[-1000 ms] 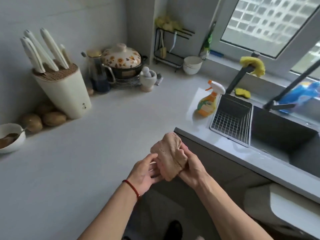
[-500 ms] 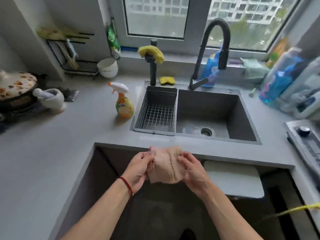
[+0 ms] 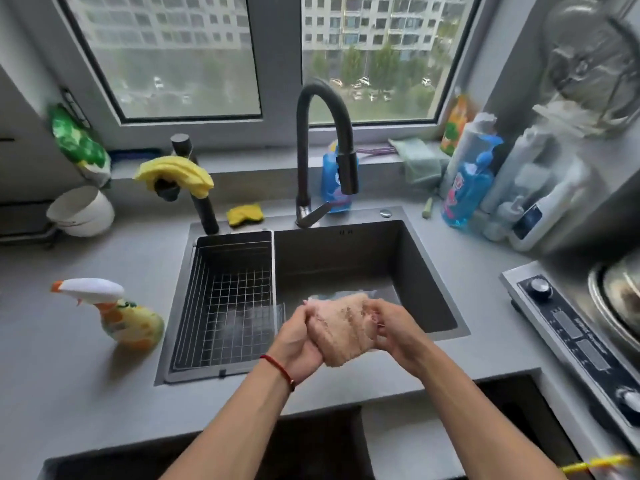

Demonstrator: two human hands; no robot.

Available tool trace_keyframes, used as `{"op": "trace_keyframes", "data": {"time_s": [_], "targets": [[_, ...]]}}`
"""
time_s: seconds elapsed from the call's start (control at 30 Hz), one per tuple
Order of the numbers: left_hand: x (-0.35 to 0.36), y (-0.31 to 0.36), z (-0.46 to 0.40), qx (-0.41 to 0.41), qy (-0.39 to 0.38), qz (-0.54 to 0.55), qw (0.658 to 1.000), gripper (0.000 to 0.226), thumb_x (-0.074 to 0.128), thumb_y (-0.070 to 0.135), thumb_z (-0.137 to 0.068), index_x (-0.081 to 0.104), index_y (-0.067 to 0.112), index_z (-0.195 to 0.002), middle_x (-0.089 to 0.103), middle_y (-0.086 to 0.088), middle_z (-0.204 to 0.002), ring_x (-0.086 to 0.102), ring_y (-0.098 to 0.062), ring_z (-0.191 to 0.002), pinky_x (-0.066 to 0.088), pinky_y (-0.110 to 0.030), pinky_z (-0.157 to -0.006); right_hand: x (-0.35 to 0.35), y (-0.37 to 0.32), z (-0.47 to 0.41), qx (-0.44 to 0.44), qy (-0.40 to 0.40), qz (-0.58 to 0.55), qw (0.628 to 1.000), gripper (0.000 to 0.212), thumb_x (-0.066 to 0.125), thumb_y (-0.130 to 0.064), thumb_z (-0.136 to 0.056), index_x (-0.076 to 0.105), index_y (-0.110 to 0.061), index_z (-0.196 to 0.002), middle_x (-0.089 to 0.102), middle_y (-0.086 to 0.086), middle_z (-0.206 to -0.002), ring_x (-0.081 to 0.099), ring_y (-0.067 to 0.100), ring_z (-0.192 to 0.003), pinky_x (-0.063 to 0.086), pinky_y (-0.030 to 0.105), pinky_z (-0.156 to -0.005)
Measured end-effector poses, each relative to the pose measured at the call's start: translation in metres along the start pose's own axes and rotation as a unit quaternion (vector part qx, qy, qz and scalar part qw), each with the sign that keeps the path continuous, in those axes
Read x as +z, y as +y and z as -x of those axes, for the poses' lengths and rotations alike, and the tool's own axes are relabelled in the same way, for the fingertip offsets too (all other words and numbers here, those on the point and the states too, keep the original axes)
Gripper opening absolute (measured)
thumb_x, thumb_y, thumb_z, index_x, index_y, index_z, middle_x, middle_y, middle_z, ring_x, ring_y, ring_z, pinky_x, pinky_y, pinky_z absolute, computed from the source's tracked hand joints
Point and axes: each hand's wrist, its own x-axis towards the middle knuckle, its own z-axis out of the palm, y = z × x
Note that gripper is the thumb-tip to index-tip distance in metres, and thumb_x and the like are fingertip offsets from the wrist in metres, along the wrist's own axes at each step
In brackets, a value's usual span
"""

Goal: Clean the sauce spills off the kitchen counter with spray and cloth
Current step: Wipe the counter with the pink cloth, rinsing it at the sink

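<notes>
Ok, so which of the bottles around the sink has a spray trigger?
The orange and yellow bottle standing on the counter left of the sink, with the white trigger head. The blue bottles by the faucet and at right show none.

A bunched tan cloth (image 3: pixel 343 332) hangs over the sink (image 3: pixel 429 271); the spray bottle (image 3: pixel 117 315) (orange-yellow, white trigger) stands on the counter (image 3: pixel 86 393).

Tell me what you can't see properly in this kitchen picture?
- Sink drain: hidden behind the cloth and both hands, left hand, right hand.
- Cloth's stains: too blurred to tell.
- Stove: cut off by the right edge.
- Spray bottle label: too blurred to read.
- Tap: no water visible; whether it's on is unclear.
</notes>
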Motion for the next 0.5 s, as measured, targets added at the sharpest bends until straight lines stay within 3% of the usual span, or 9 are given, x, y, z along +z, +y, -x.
{"op": "trace_keyframes", "data": {"time_s": [0.07, 0.1, 0.17, 0.23, 0.33, 0.4, 0.5], "targets": [[0.008, 0.016, -0.030, -0.010, 0.006, -0.006, 1.000, 0.040, 0.042, 0.029, -0.103, 0.069, 0.001, -0.110, 0.065, -0.016, -0.111, 0.069, -0.028, -0.097, 0.062, -0.044, -0.072, -0.006, -0.015, -0.031, -0.003, 0.029, 0.042, 0.999, 0.031, 0.051, -0.030, -0.105, 0.076, -0.012, -0.105, 0.076, 0.012, -0.111, 0.072, 0.025, -0.101, 0.063, 0.044, -0.088], [0.014, 0.023, -0.045, -0.009, 0.009, -0.001, 1.000, 0.040, 0.041, 0.028, -0.102, 0.068, 0.000, -0.112, 0.062, -0.019, -0.111, 0.065, -0.032, -0.103, 0.062, -0.048, -0.075, -0.011, -0.024, -0.051, -0.009, 0.040, 0.076, 0.996, 0.030, 0.052, -0.029, -0.103, 0.077, -0.013, -0.104, 0.076, 0.011, -0.112, 0.072, 0.026, -0.103, 0.062, 0.049, -0.092], [0.024, 0.034, -0.062, -0.009, 0.026, -0.019, 0.999, 0.043, 0.042, 0.027, -0.101, 0.060, -0.003, -0.126, 0.062, -0.026, -0.127, 0.055, -0.039, -0.127, 0.050, -0.058, -0.101, -0.018, -0.045, -0.079, -0.045, 0.054, 0.155, 0.985, 0.025, 0.054, -0.026, -0.101, 0.076, -0.019, -0.111, 0.074, 0.004, -0.117, 0.070, 0.023, -0.109, 0.058, 0.051, -0.099], [0.029, 0.040, -0.086, -0.009, 0.033, -0.029, 0.999, 0.054, 0.054, 0.030, -0.092, 0.055, -0.006, -0.132, 0.058, -0.030, -0.135, 0.051, -0.039, -0.133, 0.043, -0.055, -0.107, -0.021, -0.071, -0.107, -0.087, 0.056, 0.211, 0.972, 0.031, 0.054, -0.025, -0.104, 0.068, -0.019, -0.131, 0.069, 0.002, -0.128, 0.065, 0.018, -0.116, 0.053, 0.046, -0.107], [0.042, 0.045, -0.114, 0.008, 0.076, -0.029, 0.997, 0.056, 0.055, 0.041, -0.093, 0.061, -0.004, -0.124, 0.058, -0.030, -0.135, 0.055, -0.031, -0.124, 0.050, -0.043, -0.094, -0.016, -0.106, -0.152, -0.140, 0.034, 0.264, 0.954, 0.039, 0.055, -0.022, -0.105, 0.059, -0.019, -0.144, 0.066, 0.006, -0.137, 0.063, 0.020, -0.119, 0.053, 0.041, -0.105], [0.053, 0.042, -0.123, 0.029, 0.097, -0.019, 0.995, 0.053, 0.045, 0.037, -0.103, 0.056, -0.007, -0.131, 0.064, -0.031, -0.127, 0.062, -0.037, -0.121, 0.053, -0.055, -0.096, -0.009, -0.123, -0.185, -0.169, 0.008, 0.280, 0.945, 0.045, 0.058, -0.023, -0.105, 0.053, -0.020, -0.149, 0.061, 0.004, -0.145, 0.061, 0.021, -0.125, 0.048, 0.034, -0.107], [0.061, 0.044, -0.127, 0.044, 0.119, -0.042, 0.991, 0.043, 0.041, 0.027, -0.107, 0.059, -0.007, -0.125, 0.070, -0.028, -0.117, 0.067, -0.039, -0.113, 0.053, -0.055, -0.097, 0.007, -0.149, -0.222, -0.192, -0.039, 0.296, 0.935, 0.043, 0.062, -0.021, -0.104, 0.054, -0.011, -0.145, 0.063, 0.006, -0.135, 0.059, 0.022, -0.118, 0.042, 0.028, -0.097]]}}
